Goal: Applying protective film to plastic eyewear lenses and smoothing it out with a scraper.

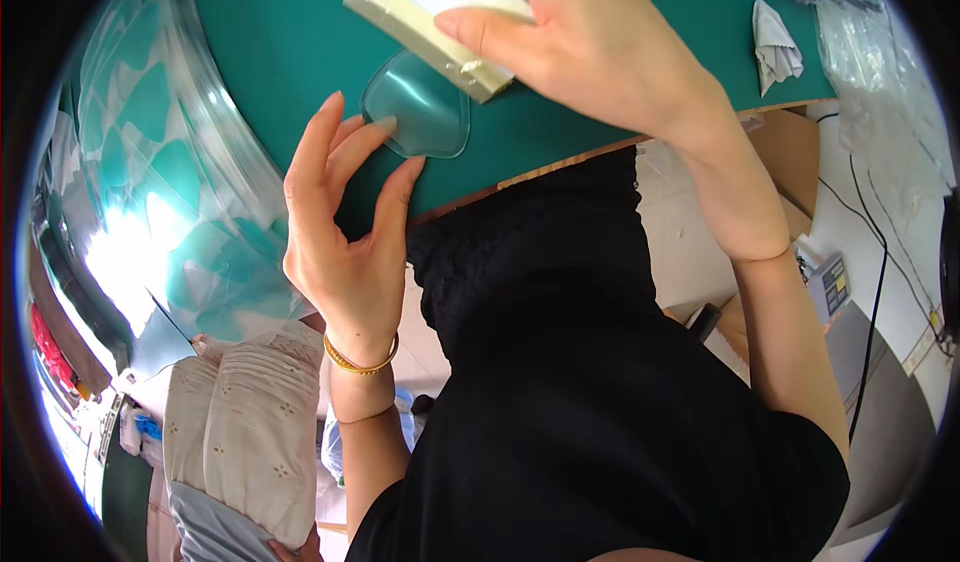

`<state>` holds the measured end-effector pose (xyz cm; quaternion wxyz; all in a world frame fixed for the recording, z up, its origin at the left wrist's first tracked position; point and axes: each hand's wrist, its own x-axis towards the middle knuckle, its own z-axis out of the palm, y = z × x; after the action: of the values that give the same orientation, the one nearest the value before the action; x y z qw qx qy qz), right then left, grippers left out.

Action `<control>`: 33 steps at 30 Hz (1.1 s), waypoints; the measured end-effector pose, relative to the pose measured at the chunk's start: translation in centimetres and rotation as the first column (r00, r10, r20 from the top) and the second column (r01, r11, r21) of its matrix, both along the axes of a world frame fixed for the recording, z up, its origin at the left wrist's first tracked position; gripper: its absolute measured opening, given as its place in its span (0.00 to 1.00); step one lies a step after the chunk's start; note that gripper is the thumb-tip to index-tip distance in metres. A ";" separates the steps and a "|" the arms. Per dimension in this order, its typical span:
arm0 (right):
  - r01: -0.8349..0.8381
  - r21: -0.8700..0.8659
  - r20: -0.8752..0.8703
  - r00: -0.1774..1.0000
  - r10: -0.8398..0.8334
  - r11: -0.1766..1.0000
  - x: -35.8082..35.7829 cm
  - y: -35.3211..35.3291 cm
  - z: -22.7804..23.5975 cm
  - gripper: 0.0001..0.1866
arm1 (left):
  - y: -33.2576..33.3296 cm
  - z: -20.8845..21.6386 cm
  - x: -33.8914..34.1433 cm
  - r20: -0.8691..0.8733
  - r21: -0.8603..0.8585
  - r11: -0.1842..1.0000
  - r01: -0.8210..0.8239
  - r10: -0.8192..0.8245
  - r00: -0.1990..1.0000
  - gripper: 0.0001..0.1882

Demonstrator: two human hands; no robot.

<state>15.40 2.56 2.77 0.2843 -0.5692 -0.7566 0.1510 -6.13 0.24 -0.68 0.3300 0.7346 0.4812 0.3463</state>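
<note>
A clear, rounded plastic piece [437, 112], shaped like a visor lens, lies on the green tabletop near its front edge. My left hand [345, 197] is at its left side with the fingers spread. One fingertip touches the piece's left edge, and the thumb tip is close to its lower edge. My right hand [575, 47] grips a pale yellow and white rectangular block [430, 12], the thumb lying across its top. The block's lower end overlaps the upper right of the clear piece in view. The fingers under the block are hidden.
Large clear plastic sheets [140, 162] with teal patches are stacked at the left. A crumpled grey cloth [775, 47] lies at the table's right, beside clear plastic wrap [880, 92]. Black cables [872, 232] hang at the right. Another person's patterned clothing [245, 422] shows at lower left.
</note>
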 end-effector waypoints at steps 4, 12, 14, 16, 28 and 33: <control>0.015 -0.169 -0.165 0.985 -0.043 0.986 -1.1 -0.6 -1.7 0.16 | 0.0 -0.7 0.4 -0.008 0.032 0.999 -0.005 0.005 1.000 0.31; 0.009 -0.351 -0.257 0.961 -0.106 0.936 -0.1 0.7 1.6 0.17 | -0.2 -0.3 0.2 -0.028 0.054 0.997 -0.050 0.052 0.998 0.30; 0.024 -0.260 -0.198 0.977 -0.078 0.965 -0.9 -0.2 -0.9 0.18 | -0.4 -0.1 0.1 -0.020 0.010 0.998 -0.054 0.054 0.998 0.31; 0.032 -0.277 -0.203 0.975 -0.091 0.960 -1.5 -0.7 -1.7 0.19 | -0.3 -0.2 0.4 0.000 -0.026 0.999 -0.044 0.044 0.999 0.31; 0.034 -0.306 -0.317 0.939 -0.136 0.951 1.2 0.1 -1.4 0.24 | -0.3 1.5 -0.6 -0.014 -0.075 0.994 -0.082 0.081 0.997 0.22; 0.375 -0.170 -0.280 0.868 -0.409 0.911 10.7 -1.1 -0.5 0.19 | 1.8 3.9 -1.4 -0.188 -0.093 0.995 0.035 -0.052 0.981 0.08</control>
<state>26.07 1.50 2.29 0.3921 -0.6950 -0.5615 0.2190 -7.50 2.01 3.23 0.3225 0.7592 0.5093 0.2454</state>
